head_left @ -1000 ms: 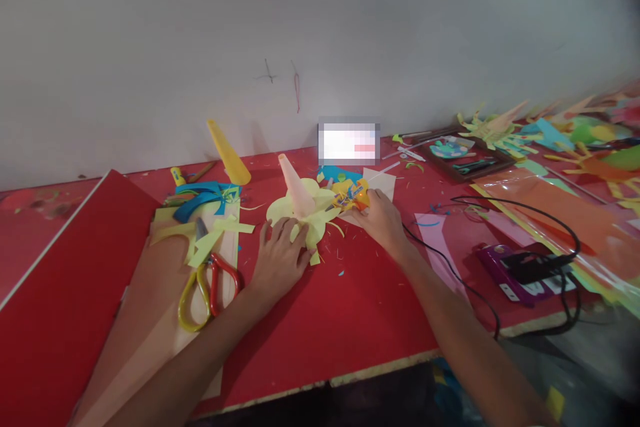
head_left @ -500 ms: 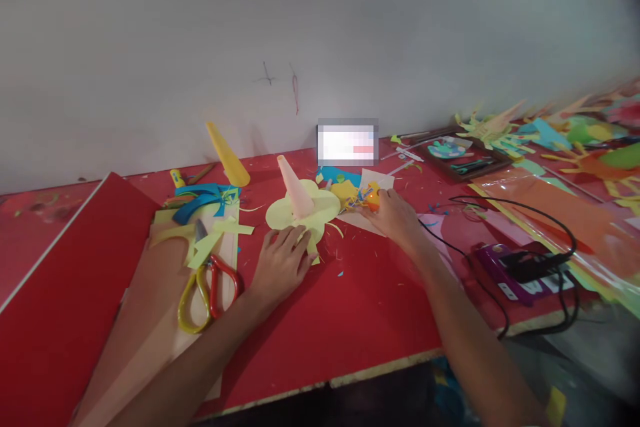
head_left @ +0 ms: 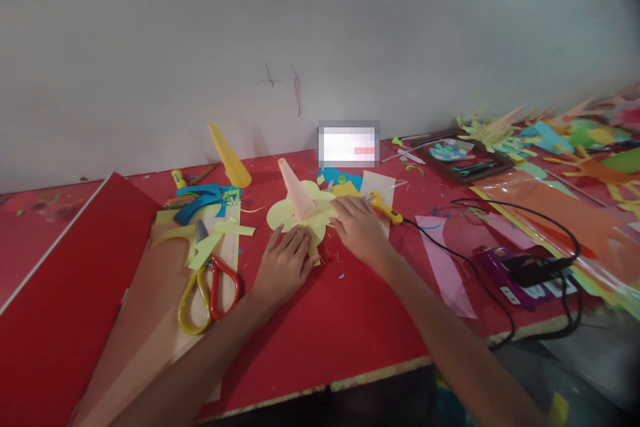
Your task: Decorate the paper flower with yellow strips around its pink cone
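Note:
A pale yellow paper flower point(head_left: 280, 215) lies on the red table, and a pale pink paper cone point(head_left: 296, 192) rises from its middle, leaning left. My left hand point(head_left: 283, 261) rests over the flower's near edge with its fingers laid out, covering part of a petal. At the right petal is my right hand point(head_left: 361, 230), its fingers stretched out and touching the paper; their undersides are hidden. Just beyond that hand lies a yellow hot glue gun point(head_left: 387, 209), partly covered by it, its black cord running right.
Scissors point(head_left: 210, 293) and paper scraps lie on a tan sheet at left. A yellow cone point(head_left: 230, 157) stands behind. A white board point(head_left: 200, 53) borders the back. At right are a purple box point(head_left: 515, 277) with cables, a tool tray point(head_left: 460, 159) and paper flowers.
My right hand has let go of the glue gun, now lying on the table, and has moved left onto the flower's right petal. My left hand has barely moved.

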Motion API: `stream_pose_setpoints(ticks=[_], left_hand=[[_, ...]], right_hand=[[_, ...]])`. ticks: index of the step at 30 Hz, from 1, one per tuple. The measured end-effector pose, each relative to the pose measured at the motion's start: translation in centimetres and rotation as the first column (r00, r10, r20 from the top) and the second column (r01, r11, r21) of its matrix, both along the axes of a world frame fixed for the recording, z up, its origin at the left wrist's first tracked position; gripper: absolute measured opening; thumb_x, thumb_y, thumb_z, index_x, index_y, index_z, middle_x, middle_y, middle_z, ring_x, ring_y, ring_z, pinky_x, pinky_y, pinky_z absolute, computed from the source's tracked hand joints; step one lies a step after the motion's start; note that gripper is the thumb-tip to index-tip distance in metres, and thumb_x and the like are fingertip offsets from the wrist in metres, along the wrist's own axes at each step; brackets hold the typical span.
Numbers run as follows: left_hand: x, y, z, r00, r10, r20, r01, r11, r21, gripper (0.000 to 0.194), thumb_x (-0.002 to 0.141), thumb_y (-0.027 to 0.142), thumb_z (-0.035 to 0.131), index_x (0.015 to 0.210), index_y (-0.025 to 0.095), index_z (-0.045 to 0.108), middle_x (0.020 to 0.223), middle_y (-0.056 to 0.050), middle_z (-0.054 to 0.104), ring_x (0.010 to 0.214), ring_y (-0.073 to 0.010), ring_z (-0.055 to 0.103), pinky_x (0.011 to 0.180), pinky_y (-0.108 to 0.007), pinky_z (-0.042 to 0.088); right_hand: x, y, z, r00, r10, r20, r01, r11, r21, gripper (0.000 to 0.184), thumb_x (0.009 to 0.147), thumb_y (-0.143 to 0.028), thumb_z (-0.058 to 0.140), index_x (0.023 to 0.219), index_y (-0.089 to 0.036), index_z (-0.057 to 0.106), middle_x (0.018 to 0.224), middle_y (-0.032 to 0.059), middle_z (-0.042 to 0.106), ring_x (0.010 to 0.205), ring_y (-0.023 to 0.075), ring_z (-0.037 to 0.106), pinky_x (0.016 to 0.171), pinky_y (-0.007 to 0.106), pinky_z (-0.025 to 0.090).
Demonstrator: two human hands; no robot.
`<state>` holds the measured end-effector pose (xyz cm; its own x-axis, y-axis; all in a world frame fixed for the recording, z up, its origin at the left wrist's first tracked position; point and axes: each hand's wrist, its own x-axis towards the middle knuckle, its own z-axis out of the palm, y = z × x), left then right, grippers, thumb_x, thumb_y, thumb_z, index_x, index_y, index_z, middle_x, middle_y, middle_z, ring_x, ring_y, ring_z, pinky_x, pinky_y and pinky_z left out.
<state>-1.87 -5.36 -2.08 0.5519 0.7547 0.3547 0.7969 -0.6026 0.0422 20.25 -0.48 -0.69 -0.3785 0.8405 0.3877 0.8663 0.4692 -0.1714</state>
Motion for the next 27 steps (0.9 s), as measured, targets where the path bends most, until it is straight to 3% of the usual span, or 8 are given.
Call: stream_pose_setpoints(ticks=[3,7,24,27], left_hand=[[0.0,0.0,-0.1,1.000,0.008,-0.017,-0.008,1.000,-0.009,0.042,0.105,0.036,0.045,0.139,0.017,0.059,0.143,-0.013,0.063,0.137,-0.0287,0.056,0.124,-0.056,0.030],[0.0,-0.1,-0.1,0.999,0.019,-0.029,-0.019,0.999,-0.029,0.043,0.105,0.038,0.045,0.141,0.019,0.057,0.147,-0.012,0.061,0.139,-0.0291,0.054,0.124,-0.058,0.029],[0.3,0.0,0.1,0.999,0.024,-0.033,-0.025,0.999,-0.035,0.043,0.103,0.041,0.048,0.140,0.021,0.057,0.151,-0.013,0.057,0.143,-0.0319,0.049,0.125,-0.064,0.021],[0.0,0.0,0.4,0.999,0.038,0.026,-0.038,0.999,-0.014,0.038,0.102,0.036,0.051,0.136,0.019,0.057,0.146,-0.015,0.059,0.142,-0.0324,0.049,0.123,-0.061,0.028]], right_hand=[[-1.7,-0.3,-1.1,0.987,0.146,0.073,-0.147,0.989,0.011,0.044,0.103,-0.018,0.039,0.143,-0.011,0.054,0.145,0.0146,0.060,0.145,0.0299,0.041,0.124,0.048,0.027],[-1.8,-0.2,-2.3,0.973,0.206,0.107,-0.205,0.979,-0.021,0.051,0.098,-0.008,0.037,0.147,-0.009,0.052,0.149,0.0154,0.057,0.151,0.0299,0.036,0.127,0.052,0.025],[-1.9,-0.5,-1.8,0.978,0.192,0.085,-0.188,0.981,-0.048,0.050,0.099,-0.011,0.037,0.146,-0.010,0.053,0.151,0.0158,0.054,0.151,0.0311,0.035,0.125,0.053,0.029],[-1.7,-0.5,-1.0,0.985,0.170,0.039,-0.171,0.985,0.003,0.046,0.100,-0.013,0.039,0.142,-0.013,0.057,0.157,0.0137,0.048,0.151,0.0304,0.032,0.124,0.052,0.030]])
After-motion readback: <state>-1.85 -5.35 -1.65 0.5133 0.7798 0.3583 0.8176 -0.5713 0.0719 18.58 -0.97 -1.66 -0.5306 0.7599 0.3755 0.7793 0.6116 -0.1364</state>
